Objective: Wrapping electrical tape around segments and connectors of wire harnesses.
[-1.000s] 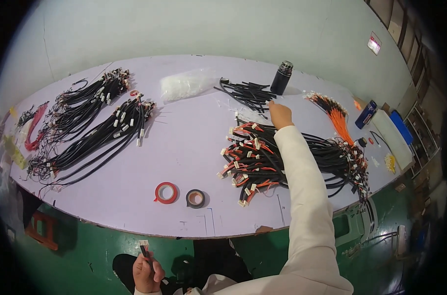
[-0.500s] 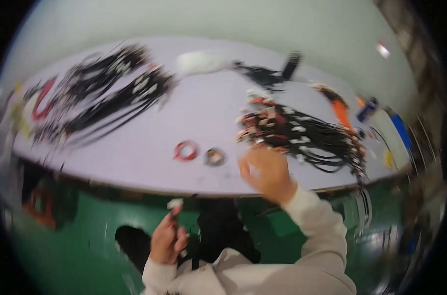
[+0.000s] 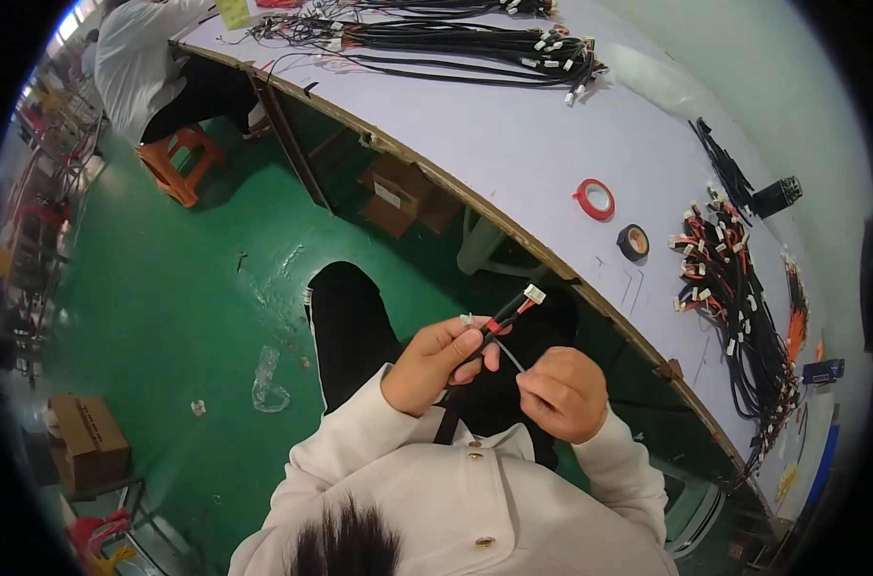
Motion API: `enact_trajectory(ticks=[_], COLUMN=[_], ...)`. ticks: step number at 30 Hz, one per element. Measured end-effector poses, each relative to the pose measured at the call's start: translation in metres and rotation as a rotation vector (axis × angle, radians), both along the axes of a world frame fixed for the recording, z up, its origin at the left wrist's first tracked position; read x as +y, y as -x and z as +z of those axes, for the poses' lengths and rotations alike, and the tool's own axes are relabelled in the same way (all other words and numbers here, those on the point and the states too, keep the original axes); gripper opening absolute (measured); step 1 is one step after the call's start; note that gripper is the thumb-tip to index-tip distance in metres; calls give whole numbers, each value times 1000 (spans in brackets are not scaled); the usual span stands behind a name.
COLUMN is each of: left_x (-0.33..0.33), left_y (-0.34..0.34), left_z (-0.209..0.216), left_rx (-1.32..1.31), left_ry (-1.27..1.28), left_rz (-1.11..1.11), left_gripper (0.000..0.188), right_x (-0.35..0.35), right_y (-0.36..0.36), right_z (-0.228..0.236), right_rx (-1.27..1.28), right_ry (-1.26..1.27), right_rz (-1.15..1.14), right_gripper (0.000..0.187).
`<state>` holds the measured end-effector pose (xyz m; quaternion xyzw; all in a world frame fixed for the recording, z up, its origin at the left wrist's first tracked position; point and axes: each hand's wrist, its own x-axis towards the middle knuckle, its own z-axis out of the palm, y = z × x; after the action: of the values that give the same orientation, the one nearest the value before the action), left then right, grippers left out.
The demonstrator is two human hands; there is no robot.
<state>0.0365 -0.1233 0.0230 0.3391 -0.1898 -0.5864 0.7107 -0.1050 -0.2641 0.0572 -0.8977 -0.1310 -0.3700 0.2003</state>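
Over my lap, my left hand grips a short black cable with red wires and a white connector at its tip. My right hand is closed beside it and pinches a thin pale strip that runs up toward the cable. Both hands are below the edge of the white worktable.
On the table lie a red tape roll, a black tape roll, a bundle of black and red harnesses, and long black cable bundles. Another person sits at the far left beside an orange stool. A cardboard box stands on the green floor.
My right hand has come back from the harness pile on the table to my lap and joined the left hand. The view has swung down and left toward the floor.
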Motion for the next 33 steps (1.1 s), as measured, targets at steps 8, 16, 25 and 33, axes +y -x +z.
enact_trajectory(ticks=[8,16,25,33], left_x=[9,4,1,3], left_y=[-3,-1,2,3], left_z=[3,7,8,5], left_rx=[13,-67,-86,-130], left_ry=[-17,-61,-154,-168], left_rz=[-109,-113,-9,54], left_gripper=[33,39,35,33], right_x=[-3,-3,-3,4], right_y=[-10,0,3,5], right_z=[-8,-8,-12,-10], right_rx=[257,161,121,221], right_ry=[-515,-248,-211,-379], right_rz=[150,-3,-27,-20], right_gripper=[24,20,23,23])
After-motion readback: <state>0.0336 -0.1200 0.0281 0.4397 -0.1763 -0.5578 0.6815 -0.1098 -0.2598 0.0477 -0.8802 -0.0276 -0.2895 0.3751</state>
